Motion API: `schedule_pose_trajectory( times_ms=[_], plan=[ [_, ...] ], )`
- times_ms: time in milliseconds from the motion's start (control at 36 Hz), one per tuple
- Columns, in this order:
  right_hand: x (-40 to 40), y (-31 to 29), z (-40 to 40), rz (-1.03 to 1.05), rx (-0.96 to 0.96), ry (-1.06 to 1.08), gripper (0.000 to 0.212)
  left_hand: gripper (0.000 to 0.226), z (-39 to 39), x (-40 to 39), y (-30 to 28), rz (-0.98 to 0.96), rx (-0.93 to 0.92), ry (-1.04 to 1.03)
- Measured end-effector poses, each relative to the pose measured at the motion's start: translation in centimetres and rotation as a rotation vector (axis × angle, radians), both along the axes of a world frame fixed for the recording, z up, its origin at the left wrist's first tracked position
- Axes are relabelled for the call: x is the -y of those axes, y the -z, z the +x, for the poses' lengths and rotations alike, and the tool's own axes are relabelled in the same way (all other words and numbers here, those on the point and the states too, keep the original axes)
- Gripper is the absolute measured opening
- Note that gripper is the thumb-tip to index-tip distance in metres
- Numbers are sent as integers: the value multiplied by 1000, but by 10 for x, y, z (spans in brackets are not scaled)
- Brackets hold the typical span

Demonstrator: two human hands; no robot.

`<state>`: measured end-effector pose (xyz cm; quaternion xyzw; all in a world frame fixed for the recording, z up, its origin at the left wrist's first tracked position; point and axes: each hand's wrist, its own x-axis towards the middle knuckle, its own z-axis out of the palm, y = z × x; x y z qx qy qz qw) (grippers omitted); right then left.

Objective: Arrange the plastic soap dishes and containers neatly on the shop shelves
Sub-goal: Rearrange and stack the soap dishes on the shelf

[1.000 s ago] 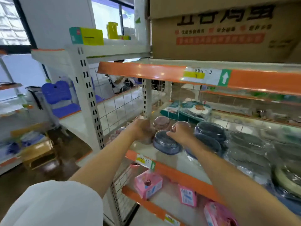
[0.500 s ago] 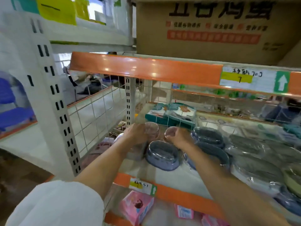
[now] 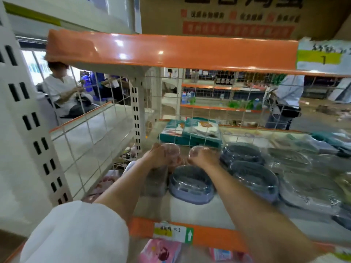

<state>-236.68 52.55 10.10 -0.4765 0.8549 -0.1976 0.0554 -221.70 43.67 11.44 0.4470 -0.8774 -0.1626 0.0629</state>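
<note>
Both my arms reach onto the middle shelf [image 3: 209,209]. My left hand [image 3: 156,157] grips a clear pinkish round container [image 3: 171,149] standing on the shelf. Beside it my right hand [image 3: 204,156] grips a second clear pinkish container [image 3: 194,150]. Just in front of both lies a blue oval soap dish [image 3: 190,185] with a clear lid. More blue oval dishes [image 3: 252,173] in plastic wrap are lined up to the right, and grey wrapped dishes [image 3: 303,179] lie further right.
Teal flat boxes [image 3: 191,133] lie at the back of the shelf against a wire grid. An orange shelf edge [image 3: 171,52] hangs close overhead with a cardboard box on it. Pink boxes [image 3: 161,251] sit on the lower shelf. Two people are behind the shelving.
My head has moved closer and lower to the shelf. Both hands stay on the two pinkish containers, shifted slightly toward the back.
</note>
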Motion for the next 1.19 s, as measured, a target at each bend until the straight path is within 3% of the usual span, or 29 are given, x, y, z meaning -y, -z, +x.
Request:
schedule_pose_trajectory(
  times_ms=[56, 139, 250, 306, 361, 444, 500, 583, 667, 778, 1000, 1139, 1194],
  plan=[
    [2, 4, -4, -25, 74, 13, 4, 44, 1, 5, 2, -1, 5, 31],
    [1, 7, -5, 2, 139, 30, 24, 46, 4, 7, 3, 1, 3, 52],
    [-5, 10, -3, -30, 193, 79, 36, 72, 5, 3, 2, -19, 50, 117],
    [-5, 12, -1, -46, 205, 100, 31, 53, 3, 0, 5, -17, 55, 81],
    [-2, 12, 1, -91, 211, 132, 33, 50, 1, -1, 9, -74, 52, 62],
    [-3, 3, 5, -134, 257, 162, 70, 54, -3, -3, 11, -115, 68, 38],
    [-4, -4, 8, -103, 231, 135, 75, 60, -5, -6, 11, -136, 66, 9],
    [-3, -9, 7, -97, 255, 147, 109, 63, -6, -11, 10, -149, 25, -21],
    [-2, -13, 7, -121, 223, 111, 103, 55, 1, -2, 6, -49, 5, -23],
    [2, -17, 12, -145, 260, 14, 99, 35, 9, 13, 4, 47, -192, -91],
    [26, -7, 30, -231, 372, -155, 78, 33, 14, 38, 8, 325, -506, -274],
    [23, -10, 26, -173, 520, -223, 96, 20, 6, 43, 3, 530, -705, -338],
    [18, -11, 24, -114, 527, -203, 92, 18, 1, 45, 2, 567, -742, -361]
  ],
)
